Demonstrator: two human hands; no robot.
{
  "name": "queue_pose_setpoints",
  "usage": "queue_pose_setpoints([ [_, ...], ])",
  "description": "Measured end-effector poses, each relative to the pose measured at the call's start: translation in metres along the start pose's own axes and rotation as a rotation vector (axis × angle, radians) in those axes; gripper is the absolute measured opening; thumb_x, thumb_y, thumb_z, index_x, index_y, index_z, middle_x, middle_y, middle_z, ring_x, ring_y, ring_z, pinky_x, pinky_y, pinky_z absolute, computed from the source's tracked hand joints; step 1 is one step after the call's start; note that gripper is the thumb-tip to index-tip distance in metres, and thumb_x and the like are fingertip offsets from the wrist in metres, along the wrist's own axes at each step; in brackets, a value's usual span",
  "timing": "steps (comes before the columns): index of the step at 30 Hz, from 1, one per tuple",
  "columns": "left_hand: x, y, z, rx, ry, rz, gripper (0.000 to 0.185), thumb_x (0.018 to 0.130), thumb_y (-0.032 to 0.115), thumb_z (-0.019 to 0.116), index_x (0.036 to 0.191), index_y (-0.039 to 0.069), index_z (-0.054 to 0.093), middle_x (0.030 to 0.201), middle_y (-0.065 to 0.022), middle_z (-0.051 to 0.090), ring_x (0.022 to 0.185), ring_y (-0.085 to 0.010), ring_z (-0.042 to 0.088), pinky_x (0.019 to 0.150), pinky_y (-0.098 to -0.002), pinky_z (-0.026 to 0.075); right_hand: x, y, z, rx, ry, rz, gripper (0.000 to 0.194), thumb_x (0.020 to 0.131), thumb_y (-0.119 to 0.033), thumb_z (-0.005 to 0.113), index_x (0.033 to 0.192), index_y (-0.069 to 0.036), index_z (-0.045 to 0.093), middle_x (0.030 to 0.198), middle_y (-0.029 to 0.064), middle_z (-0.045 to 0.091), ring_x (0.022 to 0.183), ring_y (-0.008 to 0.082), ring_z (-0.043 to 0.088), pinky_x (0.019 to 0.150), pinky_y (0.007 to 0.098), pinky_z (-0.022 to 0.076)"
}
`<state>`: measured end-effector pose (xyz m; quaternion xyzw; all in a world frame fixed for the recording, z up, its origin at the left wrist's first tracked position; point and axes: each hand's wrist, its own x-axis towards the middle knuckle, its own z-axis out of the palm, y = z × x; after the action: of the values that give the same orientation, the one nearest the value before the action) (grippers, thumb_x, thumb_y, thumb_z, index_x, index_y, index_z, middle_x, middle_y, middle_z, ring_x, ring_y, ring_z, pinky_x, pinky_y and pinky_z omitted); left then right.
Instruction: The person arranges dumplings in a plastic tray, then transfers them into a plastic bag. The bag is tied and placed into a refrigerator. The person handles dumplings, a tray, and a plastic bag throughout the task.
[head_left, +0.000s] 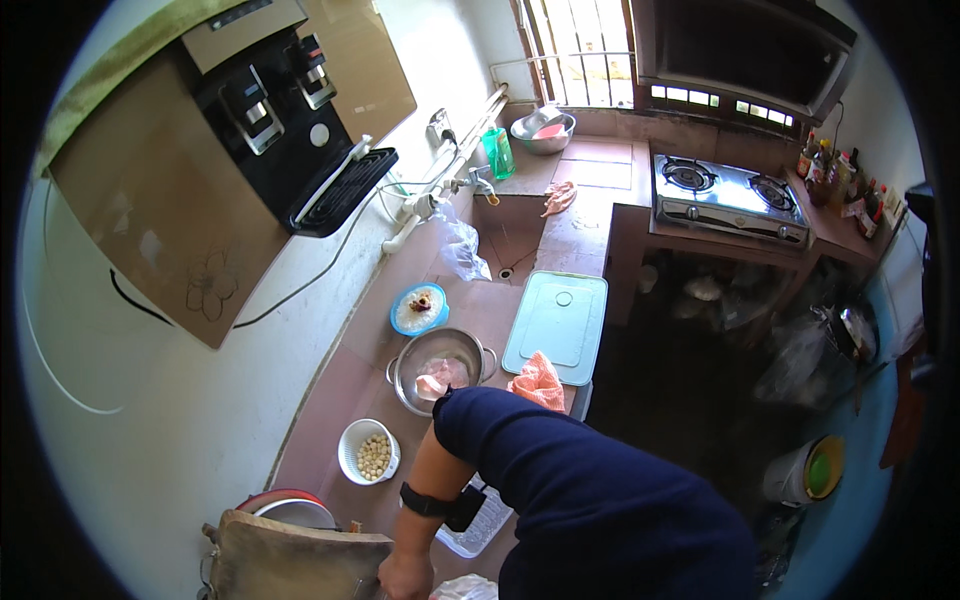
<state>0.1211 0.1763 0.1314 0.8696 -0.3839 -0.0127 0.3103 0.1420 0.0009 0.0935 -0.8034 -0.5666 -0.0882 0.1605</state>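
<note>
My right hand (407, 574), at the end of a dark blue sleeve, reaches down to the bottom edge of the view. Its fingers are curled against the right side of a worn wooden cutting board (300, 559). A greyish shape lies beside the knuckles, too unclear to name; what the fingers hold is hidden. My left hand is out of view. Beyond the forearm, a two-handled steel pot (472, 352) holds pale pink raw meat (442, 375). A white plastic basket (349, 450) of small, round, cream-coloured pieces (373, 456) stands left of the arm.
Under the sleeve is a clear plastic tray (480, 536). Along the tiled counter are a light-blue lid (559, 322), an orange cloth (538, 381), a blue-rimmed bowl (420, 308) of white food and a sink (510, 232). A water dispenser (277, 112) juts from the wall; a gas stove (727, 196) stands far right.
</note>
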Motion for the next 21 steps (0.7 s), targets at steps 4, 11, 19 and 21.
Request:
queue_pose_setpoints([
  [4,-0.002,0.006,-0.008,0.029,-0.035,-0.007,0.051,0.087,0.027,0.069,0.129,0.005,0.049,0.12,-0.0123,0.054,0.108,-0.0287,0.052,0.097,-0.0419,0.038,-0.001,0.003,0.011,0.405,0.211,-0.023,0.043,0.101,-0.04,0.05,0.082,-0.004,0.063,0.071,0.0111,0.064,0.071,0.0293,0.064,0.065,0.0443,0.0508],
  [11,-0.009,0.013,-0.023,0.072,-0.072,-0.023,0.043,0.089,0.024,0.068,0.124,0.005,0.054,0.117,-0.0127,0.054,0.104,-0.029,0.053,0.093,-0.0417,0.04,0.018,-0.024,-0.018,0.405,0.439,-0.041,0.036,0.097,-0.037,0.054,0.087,-0.004,0.062,0.071,0.0136,0.062,0.072,0.0306,0.063,0.063,0.0454,0.05],
  [19,-0.007,0.023,-0.038,0.125,-0.12,0.003,0.034,0.09,0.021,0.067,0.119,0.005,0.059,0.113,-0.0133,0.055,0.099,-0.0293,0.055,0.089,-0.0414,0.044,-0.004,-0.046,-0.081,-0.317,0.407,0.086,0.036,0.089,-0.039,0.06,0.097,-0.004,0.062,0.076,0.0237,0.062,0.078,0.0388,0.065,0.067,0.0507,0.0495],
  [21,-0.005,0.024,-0.041,0.138,-0.129,0.016,0.032,0.09,0.02,0.067,0.118,0.005,0.06,0.112,-0.0134,0.055,0.098,-0.0294,0.055,0.087,-0.0414,0.044,-0.017,-0.043,-0.089,-0.082,0.492,-0.061,0.032,0.089,-0.034,0.06,0.098,-0.003,0.064,0.082,0.0243,0.064,0.08,0.0419,0.063,0.067,0.0523,0.0483],
])
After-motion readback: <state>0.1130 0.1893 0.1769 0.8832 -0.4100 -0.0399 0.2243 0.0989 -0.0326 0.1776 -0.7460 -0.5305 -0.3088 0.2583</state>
